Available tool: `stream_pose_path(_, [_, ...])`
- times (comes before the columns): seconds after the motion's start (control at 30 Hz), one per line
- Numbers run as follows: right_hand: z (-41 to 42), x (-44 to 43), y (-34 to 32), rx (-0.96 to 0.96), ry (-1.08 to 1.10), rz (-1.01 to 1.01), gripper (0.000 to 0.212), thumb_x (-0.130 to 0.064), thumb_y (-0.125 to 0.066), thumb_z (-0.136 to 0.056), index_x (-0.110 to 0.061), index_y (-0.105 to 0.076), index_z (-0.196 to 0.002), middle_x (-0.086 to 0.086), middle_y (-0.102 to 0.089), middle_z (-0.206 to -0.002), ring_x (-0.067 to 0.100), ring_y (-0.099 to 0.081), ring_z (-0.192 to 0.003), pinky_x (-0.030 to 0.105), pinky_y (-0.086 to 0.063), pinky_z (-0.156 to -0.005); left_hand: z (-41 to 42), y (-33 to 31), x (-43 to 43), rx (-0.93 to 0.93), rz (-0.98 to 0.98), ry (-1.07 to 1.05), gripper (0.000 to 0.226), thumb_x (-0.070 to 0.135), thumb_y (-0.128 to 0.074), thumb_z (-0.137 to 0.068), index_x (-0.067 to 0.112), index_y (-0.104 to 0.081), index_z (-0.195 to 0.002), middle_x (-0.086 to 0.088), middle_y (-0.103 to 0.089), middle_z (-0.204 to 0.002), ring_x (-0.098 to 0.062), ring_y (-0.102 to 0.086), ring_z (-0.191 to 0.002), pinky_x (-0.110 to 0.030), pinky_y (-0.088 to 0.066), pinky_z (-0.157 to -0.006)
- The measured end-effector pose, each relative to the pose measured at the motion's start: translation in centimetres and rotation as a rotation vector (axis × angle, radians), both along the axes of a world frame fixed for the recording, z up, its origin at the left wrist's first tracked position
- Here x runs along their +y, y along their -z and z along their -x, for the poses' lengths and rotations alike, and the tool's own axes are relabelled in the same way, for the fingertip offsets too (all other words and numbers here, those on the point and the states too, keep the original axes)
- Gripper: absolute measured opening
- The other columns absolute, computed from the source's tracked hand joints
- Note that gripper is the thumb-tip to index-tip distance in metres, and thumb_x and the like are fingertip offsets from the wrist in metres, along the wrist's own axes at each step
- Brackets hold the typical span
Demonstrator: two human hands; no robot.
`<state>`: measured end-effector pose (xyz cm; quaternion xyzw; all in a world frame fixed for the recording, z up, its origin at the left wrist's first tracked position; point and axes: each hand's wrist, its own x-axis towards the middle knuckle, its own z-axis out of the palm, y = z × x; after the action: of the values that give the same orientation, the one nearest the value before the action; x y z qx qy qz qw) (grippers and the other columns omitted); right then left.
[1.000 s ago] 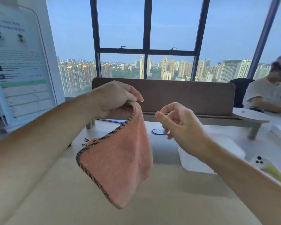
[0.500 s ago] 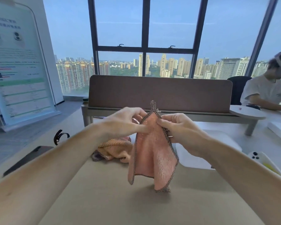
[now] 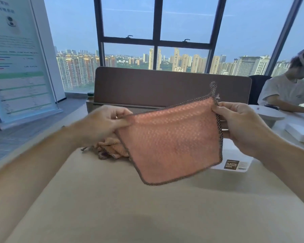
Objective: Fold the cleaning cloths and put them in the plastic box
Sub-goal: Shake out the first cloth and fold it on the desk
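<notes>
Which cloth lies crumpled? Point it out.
The orange cloth heaped on the table; the pink cloth is stretched flat between the left hand and right hand.

We can read only one word: "PLASTIC", in pale capitals on a dark label [image 3: 231, 165] stuck to the white plastic box [image 3: 239, 154] at about four o'clock. The lines under it are blurred. At nine o'clock, the print on the standing poster [image 3: 19, 67] is too soft for us to read.

flat cloth [image 3: 170, 141]: pink, small bumpy squares; brown speckled edge
bunched cloth [image 3: 111, 148]: peach; brown-and-white striped edge
tabletop [image 3: 147, 207]: tan
plastic box [image 3: 239, 155]: white, black label
desk screen [image 3: 165, 85]: brown
poster [image 3: 16, 67], upper left: white, green stripes
</notes>
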<state>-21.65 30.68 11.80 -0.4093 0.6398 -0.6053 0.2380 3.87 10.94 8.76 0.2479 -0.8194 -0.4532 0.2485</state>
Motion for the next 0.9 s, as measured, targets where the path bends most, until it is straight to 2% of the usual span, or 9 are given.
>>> stream_pose_path(0.17, [-0.4,0.6,0.9,-0.079,-0.067,-0.026,0.030,-0.018,-0.046,-0.107,-0.010,-0.069,-0.089,-0.001,-0.068,-0.066,0.009,-0.064,-0.047,0.023,-0.055,-0.044,0.3,-2.9,-0.2,0.245,-0.073,-0.158,0.013,0.023,-0.068,-0.096,0.017,-0.079,-0.095,-0.002,-0.078,-0.097,-0.012,-0.073,-0.088,-0.028,-0.062,-0.082])
stream_pose_path(0.33, [0.0,-2.1,6.0,-0.070,0.006,-0.220,0.030,-0.020,-0.044,-0.108,-0.007,-0.065,-0.091,0.002,-0.067,-0.068,0.011,-0.062,-0.045,0.023,-0.051,-0.041,2.5,3.7,-3.1,0.015,0.012,-0.353,0.034,0.048,-0.075,-0.087,0.014,-0.081,-0.086,-0.012,-0.079,-0.090,-0.025,-0.071,-0.081,-0.045,-0.059,-0.082])
stream_pose_path(0.4, [0.4,-3.3,9.4,0.030,0.076,-0.316,0.028,-0.020,-0.045,-0.108,0.001,-0.063,-0.101,0.008,-0.065,-0.073,0.016,-0.062,-0.050,0.022,-0.049,-0.039,3.3,7.4,-4.2,-0.107,0.045,-0.333,0.040,0.053,-0.070,-0.088,0.014,-0.078,-0.082,-0.005,-0.075,-0.085,-0.025,-0.069,-0.080,-0.038,-0.056,-0.077])
stream_pose_path(0.47, [1.0,-4.1,13.1,0.153,0.107,-0.423,0.028,-0.017,-0.043,-0.108,0.005,-0.060,-0.102,0.016,-0.064,-0.075,0.021,-0.061,-0.054,0.025,-0.049,-0.037,4.1,11.4,-4.7,-0.216,0.125,-0.251,0.029,0.047,-0.065,-0.094,0.024,-0.082,-0.089,0.018,-0.076,-0.100,-0.009,-0.070,-0.099,-0.023,-0.052,-0.088])
stream_pose_path(0.6, [1.7,-4.2,18.2,0.542,0.171,-0.631,0.020,-0.020,-0.048,-0.100,-0.005,-0.060,-0.099,0.020,-0.072,-0.092,0.036,-0.068,-0.082,0.047,-0.059,-0.073,5.1,16.1,-3.4,-0.406,0.242,-0.438,0.020,0.045,-0.067,-0.094,0.025,-0.071,-0.098,0.008,-0.070,-0.108,-0.018,-0.065,-0.111,-0.032,-0.046,-0.085])
stream_pose_path(0.67, [1.4,-3.4,18.0,0.811,0.182,-0.736,0.020,-0.034,-0.046,-0.101,-0.015,-0.048,-0.108,0.013,-0.070,-0.095,0.038,-0.068,-0.090,0.045,-0.055,-0.075,5.0,17.0,-1.2,-0.346,0.423,-0.459,0.031,0.043,-0.067,-0.093,0.029,-0.062,-0.120,0.003,-0.060,-0.127,-0.019,-0.055,-0.124,-0.036,-0.045,-0.099])
stream_pose_path(0.77, [0.8,-2.5,16.8,1.054,0.167,-0.710,0.037,-0.054,-0.043,-0.100,-0.024,-0.035,-0.121,0.004,-0.067,-0.111,0.033,-0.070,-0.098,0.042,-0.053,-0.075,4.3,17.8,3.2,-0.304,0.643,-0.222,0.059,0.058,-0.051,-0.095,0.030,-0.045,-0.146,0.007,-0.040,-0.152,-0.014,-0.032,-0.144,-0.033,-0.027,-0.117])
stream_pose_path(0.83, [-0.4,-2.4,17.1,1.038,0.026,-0.645,0.057,-0.064,-0.038,-0.097,-0.027,-0.031,-0.140,-0.002,-0.053,-0.139,0.024,-0.056,-0.127,0.040,-0.047,-0.098,4.1,19.0,4.4,-0.504,0.619,-0.082,0.082,0.079,-0.025,-0.091,0.035,-0.022,-0.160,0.010,-0.012,-0.169,-0.012,-0.004,-0.157,-0.036,-0.008,-0.127])
stream_pose_path(0.9, [-1.8,-3.2,19.2,1.018,-0.193,-0.635,0.077,-0.074,-0.027,-0.094,-0.030,-0.016,-0.157,-0.007,-0.024,-0.163,0.017,-0.020,-0.152,0.036,-0.023,-0.122,4.3,19.6,4.0,-0.633,0.583,-0.060,0.102,0.091,-0.003,-0.079,0.034,-0.005,-0.164,0.008,0.005,-0.173,-0.011,0.014,-0.158,-0.039,0.004,-0.129])
